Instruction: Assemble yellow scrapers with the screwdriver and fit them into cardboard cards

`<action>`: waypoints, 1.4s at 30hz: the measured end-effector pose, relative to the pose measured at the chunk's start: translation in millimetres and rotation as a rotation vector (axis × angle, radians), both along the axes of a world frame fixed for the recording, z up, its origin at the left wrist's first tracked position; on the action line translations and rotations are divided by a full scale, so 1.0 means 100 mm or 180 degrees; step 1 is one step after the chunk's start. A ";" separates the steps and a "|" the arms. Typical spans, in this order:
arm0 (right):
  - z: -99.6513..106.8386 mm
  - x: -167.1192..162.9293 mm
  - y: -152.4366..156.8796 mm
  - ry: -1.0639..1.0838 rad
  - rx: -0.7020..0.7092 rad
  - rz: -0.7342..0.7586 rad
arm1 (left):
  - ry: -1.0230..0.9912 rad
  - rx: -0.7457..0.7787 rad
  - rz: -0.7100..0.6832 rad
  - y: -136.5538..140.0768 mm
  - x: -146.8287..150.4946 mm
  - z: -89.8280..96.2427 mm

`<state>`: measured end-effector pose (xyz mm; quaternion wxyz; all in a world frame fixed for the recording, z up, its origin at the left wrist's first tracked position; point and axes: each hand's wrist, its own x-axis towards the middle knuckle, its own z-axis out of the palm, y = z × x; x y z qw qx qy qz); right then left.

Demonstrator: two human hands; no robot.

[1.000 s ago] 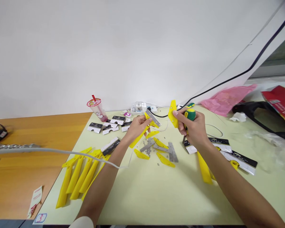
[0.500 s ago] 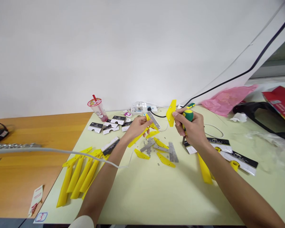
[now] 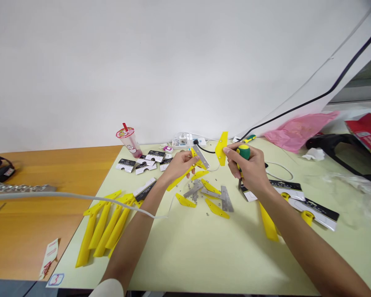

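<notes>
My left hand (image 3: 179, 166) is closed around a yellow scraper handle (image 3: 178, 180), with a flat metal blade (image 3: 200, 156) lying against its head. In my right hand (image 3: 250, 167) a yellow plastic cover plate (image 3: 221, 149) with small holes is pinched between thumb and fingers. The same hand keeps a screwdriver (image 3: 243, 152) with a green and yellow grip in its palm, shaft pointing down. Below the hands lie loose yellow cover plates (image 3: 217, 208), metal blades (image 3: 226, 199) and small scattered screws (image 3: 207, 214).
Several yellow handles (image 3: 99, 229) lie at the left, with black-and-white cards (image 3: 125, 165) and a drink cup (image 3: 130, 142) behind. A power strip (image 3: 182, 142) sits by the wall. More cards (image 3: 315, 212) and a pink bag (image 3: 299, 131) are at the right. A white cable (image 3: 89, 198) crosses the left side.
The yellow cover plate in my right hand has turned slightly and moved a little left. Both hands keep their holds, and the view has shifted slightly.
</notes>
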<state>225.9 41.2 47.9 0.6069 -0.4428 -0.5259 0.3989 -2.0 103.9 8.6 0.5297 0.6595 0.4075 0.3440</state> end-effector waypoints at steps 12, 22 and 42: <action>-0.04 0.00 0.01 -0.0173 -0.0040 0.0080 | -0.0079 0.0020 -0.0101 -0.03 0.00 0.02; -0.15 0.00 0.07 -0.0526 -0.0218 0.0126 | -0.0163 -0.0026 -0.0214 -0.05 0.01 0.04; -0.13 -0.07 0.08 -0.1009 -0.0489 0.0077 | 0.0003 -0.0094 -0.0284 -0.17 0.05 0.19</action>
